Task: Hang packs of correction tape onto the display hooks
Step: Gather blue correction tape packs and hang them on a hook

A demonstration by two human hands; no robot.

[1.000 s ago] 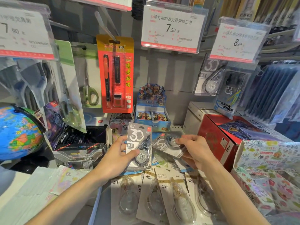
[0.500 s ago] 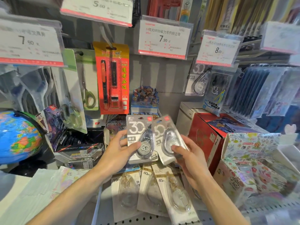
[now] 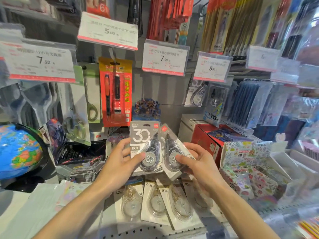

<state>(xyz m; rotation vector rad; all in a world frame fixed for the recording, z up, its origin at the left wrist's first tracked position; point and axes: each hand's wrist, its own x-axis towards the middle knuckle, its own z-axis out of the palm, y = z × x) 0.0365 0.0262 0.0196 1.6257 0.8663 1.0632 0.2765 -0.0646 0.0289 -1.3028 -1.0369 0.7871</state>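
My left hand [image 3: 119, 163] grips a grey "30" correction tape pack [image 3: 145, 144], held upright in front of the shelf. Just to its right, my right hand [image 3: 198, 163] holds a second, tilted correction tape pack [image 3: 172, 152], which overlaps the first one's edge. Several white "40m" tape packs [image 3: 155, 204] lie flat on the shelf below my hands. Above, a display hook carries the 7.90 price tag [image 3: 164, 58]. Further right, one grey tape pack [image 3: 196, 94] hangs under the 8.00 tag [image 3: 211, 68].
A red pen pack [image 3: 115, 92] and scissors [image 3: 91, 107] hang at the left. A globe [image 3: 19, 149] stands far left. Red and white boxes [image 3: 205, 135] and patterned boxes [image 3: 245, 163] crowd the right. A card box [image 3: 146, 109] stands behind the packs.
Both hands have risen with their packs. The right-hand pack turned from lying sideways to nearly upright beside the left one. The view has tilted upward, showing more price tags.
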